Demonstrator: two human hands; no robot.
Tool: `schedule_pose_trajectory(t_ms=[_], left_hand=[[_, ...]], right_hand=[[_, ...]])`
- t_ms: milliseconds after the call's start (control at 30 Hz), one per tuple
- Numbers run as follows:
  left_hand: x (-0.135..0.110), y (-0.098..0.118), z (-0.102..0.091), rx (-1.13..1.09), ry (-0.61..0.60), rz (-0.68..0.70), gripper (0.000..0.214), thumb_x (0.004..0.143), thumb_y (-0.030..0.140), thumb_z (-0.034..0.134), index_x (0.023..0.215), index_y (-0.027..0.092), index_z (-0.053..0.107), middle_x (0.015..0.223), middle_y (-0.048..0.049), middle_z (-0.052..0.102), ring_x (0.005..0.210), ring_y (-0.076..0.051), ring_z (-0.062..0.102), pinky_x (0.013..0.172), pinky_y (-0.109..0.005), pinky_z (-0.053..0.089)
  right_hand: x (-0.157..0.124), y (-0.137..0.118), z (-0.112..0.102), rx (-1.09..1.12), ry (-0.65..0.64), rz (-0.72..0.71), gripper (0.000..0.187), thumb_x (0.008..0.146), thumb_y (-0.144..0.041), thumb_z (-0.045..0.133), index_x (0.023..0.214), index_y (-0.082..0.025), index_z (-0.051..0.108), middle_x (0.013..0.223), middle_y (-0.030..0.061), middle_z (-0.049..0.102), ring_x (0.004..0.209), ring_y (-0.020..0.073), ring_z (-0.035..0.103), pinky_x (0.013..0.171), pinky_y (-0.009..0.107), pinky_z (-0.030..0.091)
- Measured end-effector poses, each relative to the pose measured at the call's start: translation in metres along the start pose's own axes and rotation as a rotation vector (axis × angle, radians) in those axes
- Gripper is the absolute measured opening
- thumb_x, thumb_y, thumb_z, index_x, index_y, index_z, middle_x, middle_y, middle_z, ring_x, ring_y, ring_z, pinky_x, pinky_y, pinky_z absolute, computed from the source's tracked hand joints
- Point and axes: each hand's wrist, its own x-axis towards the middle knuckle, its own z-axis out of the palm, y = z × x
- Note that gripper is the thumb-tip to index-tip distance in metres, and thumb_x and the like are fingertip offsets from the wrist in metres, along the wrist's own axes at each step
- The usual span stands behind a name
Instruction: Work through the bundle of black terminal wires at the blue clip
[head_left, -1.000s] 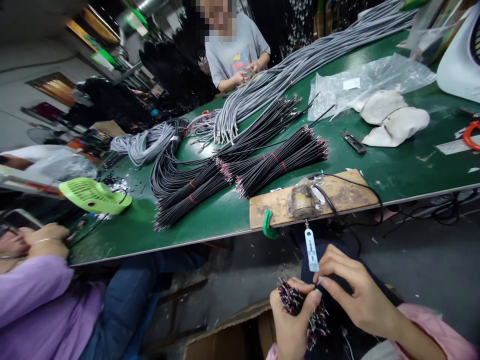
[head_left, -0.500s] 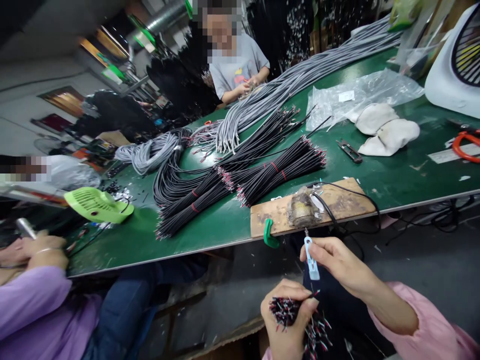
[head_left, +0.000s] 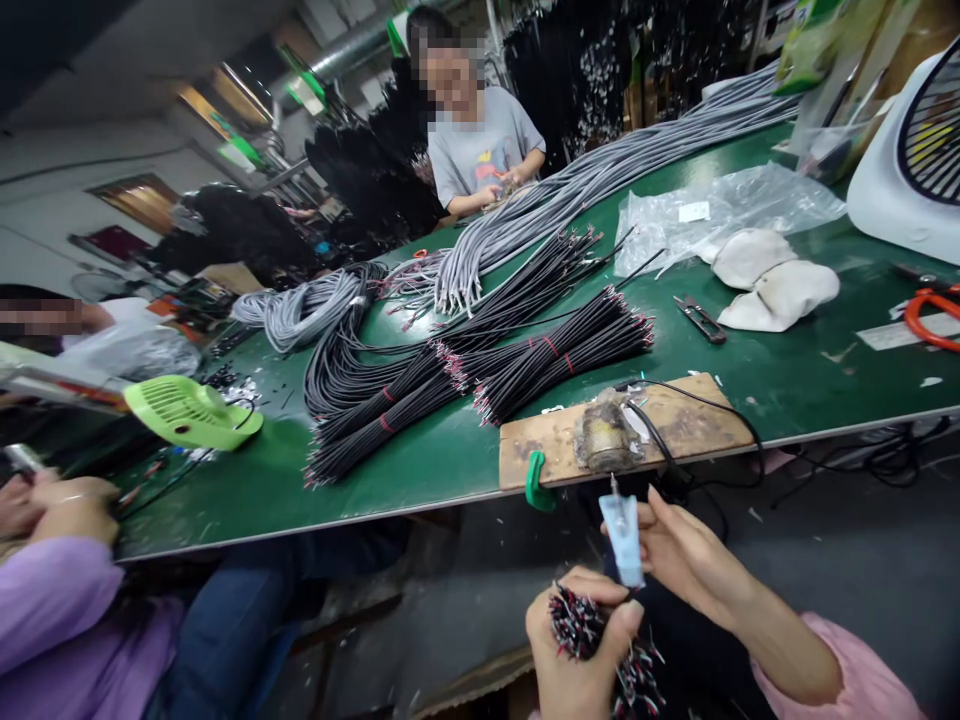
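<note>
My left hand [head_left: 581, 655] is closed round a bundle of black wires [head_left: 577, 625] with red and white stripped ends, held below the table edge. My right hand [head_left: 686, 555] is raised beside a pale blue blade tool [head_left: 624, 535] that hangs from a small brown device [head_left: 606, 436] on a wooden board [head_left: 697, 420]. The fingers pinch something thin at the tool; I cannot make out what. The board is fixed to the green table [head_left: 810, 365] by a green clamp [head_left: 536, 480].
Bundles of black wires [head_left: 555, 345] and grey cables [head_left: 525, 215] lie across the table. White cloth gloves [head_left: 772, 280], snips [head_left: 701, 318], a plastic bag [head_left: 720, 205], a white fan [head_left: 911, 150] and a green fan [head_left: 187, 410] sit there too. A person in purple [head_left: 67, 610] sits left; another stands at the far side [head_left: 480, 140].
My right hand rose from the wire bundle to the blue tool under the board. The left hand kept the bundle and stayed low. The view tilted slightly.
</note>
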Motion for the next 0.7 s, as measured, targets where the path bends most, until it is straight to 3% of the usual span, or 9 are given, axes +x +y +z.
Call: schedule_pose_trajectory(t_ms=[100,200,333,433,567,700], left_hand=[[-0.002,0.002,-0.001,0.005,-0.017,0.021,0.008,0.063,0.023,0.084,0.063,0.022,0.076,0.06,-0.0006,0.068,0.056,-0.014,0.06,0.057,-0.023,0.045],[-0.01,-0.005,-0.003,0.005,-0.008,-0.063,0.02,0.066,0.033,0.083,0.058,0.019,0.071,0.057,-0.0013,0.063,0.053,-0.015,0.058,0.053,-0.024,0.045],[-0.026,-0.021,-0.006,0.05,0.132,-0.262,0.031,0.064,0.041,0.083,0.066,0.017,0.064,0.061,-0.0013,0.063,0.054,-0.017,0.06,0.05,-0.026,0.048],[-0.029,-0.025,-0.004,0.144,0.152,-0.27,0.035,0.058,0.039,0.087,0.072,0.015,0.066,0.068,-0.0041,0.067,0.062,-0.019,0.063,0.058,-0.028,0.052],[-0.026,-0.021,-0.001,0.165,0.048,-0.211,0.031,0.062,0.038,0.084,0.066,0.014,0.065,0.062,-0.0016,0.063,0.06,-0.016,0.059,0.057,-0.025,0.05],[-0.031,-0.025,-0.003,0.051,0.13,-0.308,0.034,0.064,0.041,0.083,0.067,0.016,0.06,0.062,0.0008,0.06,0.048,-0.012,0.056,0.043,-0.022,0.046]], right_hand=[[-0.005,0.002,-0.016,-0.165,0.024,-0.059,0.043,0.087,-0.054,0.061,0.083,-0.013,0.071,0.071,0.0042,0.06,0.063,0.0132,0.047,0.059,0.026,0.036],[-0.016,-0.002,-0.022,-0.475,0.034,-0.129,0.032,0.086,-0.045,0.066,0.085,-0.014,0.071,0.075,0.0039,0.062,0.071,0.0158,0.053,0.066,0.028,0.04],[-0.03,-0.012,-0.007,-0.801,-0.058,-0.286,0.021,0.086,-0.035,0.068,0.077,-0.016,0.072,0.074,0.0041,0.064,0.073,0.0179,0.055,0.07,0.031,0.041],[-0.035,-0.016,0.008,-0.973,-0.142,-0.426,0.012,0.085,-0.026,0.068,0.079,-0.017,0.074,0.071,0.0041,0.066,0.074,0.0189,0.055,0.076,0.034,0.04],[-0.035,-0.015,0.012,-1.053,-0.054,-0.48,0.016,0.085,-0.016,0.063,0.07,-0.015,0.068,0.069,0.0035,0.064,0.069,0.0178,0.055,0.076,0.036,0.04],[-0.037,-0.011,0.002,-0.997,0.019,-0.457,0.015,0.082,-0.015,0.063,0.068,-0.015,0.067,0.067,0.0033,0.062,0.068,0.0176,0.054,0.07,0.033,0.04]])
